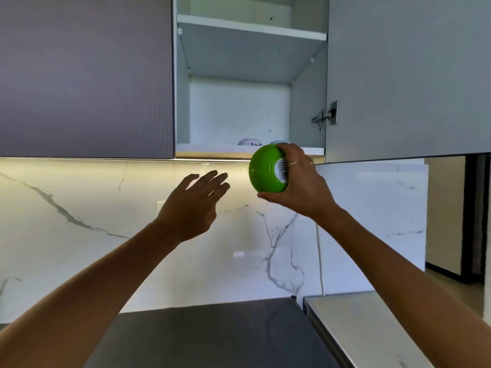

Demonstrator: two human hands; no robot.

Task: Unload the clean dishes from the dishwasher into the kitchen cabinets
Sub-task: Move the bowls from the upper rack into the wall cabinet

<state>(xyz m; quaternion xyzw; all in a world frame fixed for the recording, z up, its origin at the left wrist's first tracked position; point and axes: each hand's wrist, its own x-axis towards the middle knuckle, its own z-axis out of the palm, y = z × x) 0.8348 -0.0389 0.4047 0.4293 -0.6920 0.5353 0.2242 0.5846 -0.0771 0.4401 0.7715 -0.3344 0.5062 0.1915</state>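
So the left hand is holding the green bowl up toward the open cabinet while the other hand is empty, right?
Not quite: the head view shows the right hand holding the green bowl up toward the open cabinet. The left hand is the empty one, fingers spread beside the bowl and not touching it.

Both bare forearms raised up and forward, left from lower left, right from lower right. Left hand (195,201) empty, fingers (219,179) spread and extended, back of hand to camera, ring on one finger, not touching anything. Right hand (300,181) higher and just right of the left, wrist bent, wrapped around a green bowl (265,170): fingers over its top edge, thumb beneath, rings on two fingers; the hands are apart.
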